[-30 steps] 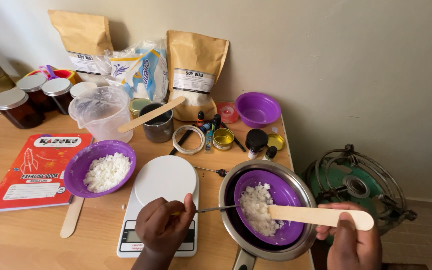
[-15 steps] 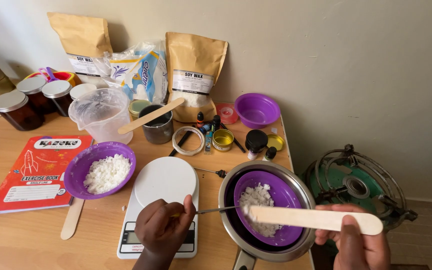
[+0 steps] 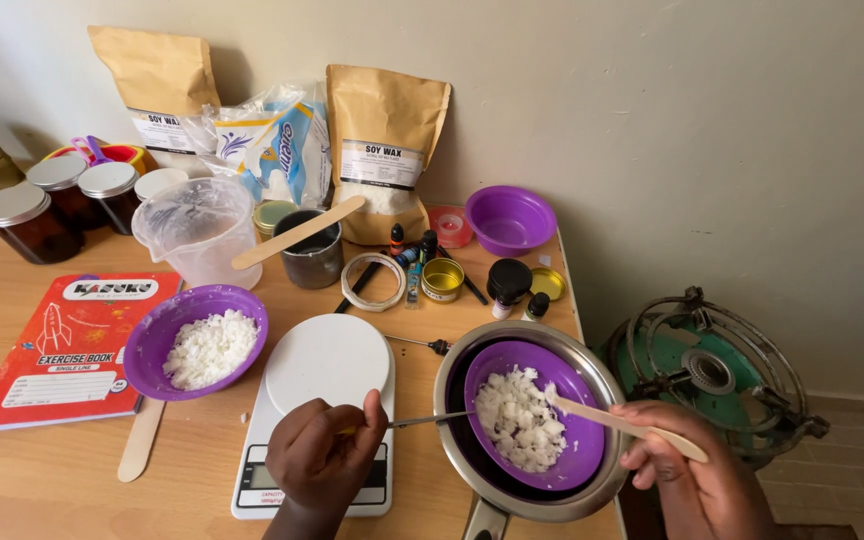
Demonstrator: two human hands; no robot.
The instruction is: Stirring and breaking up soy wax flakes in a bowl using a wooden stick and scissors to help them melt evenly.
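Your left hand (image 3: 324, 458) sits over the white kitchen scale (image 3: 317, 415), fingers pinched on a thin metal tool (image 3: 430, 419); its tip reaches into the purple bowl (image 3: 536, 413). That bowl is nested inside a steel pot (image 3: 532, 420) at the table (image 3: 42, 480) edge and holds white wax flakes (image 3: 518, 418). Your right hand (image 3: 692, 475) has its fingers closed around a flat wooden stick (image 3: 624, 427), whose far end touches the flakes. A second purple bowl (image 3: 195, 340) of flakes sits left of the scale, next to a red exercise book (image 3: 67, 345). A spare wooden stick (image 3: 142, 438) lies on the table just below it. Behind: clear plastic jug (image 3: 197, 228), metal cup (image 3: 312, 250) with a stick in it, two brown paper bags (image 3: 384, 150) against the wall. A green stove (image 3: 712, 375) stands on the floor right of the table.
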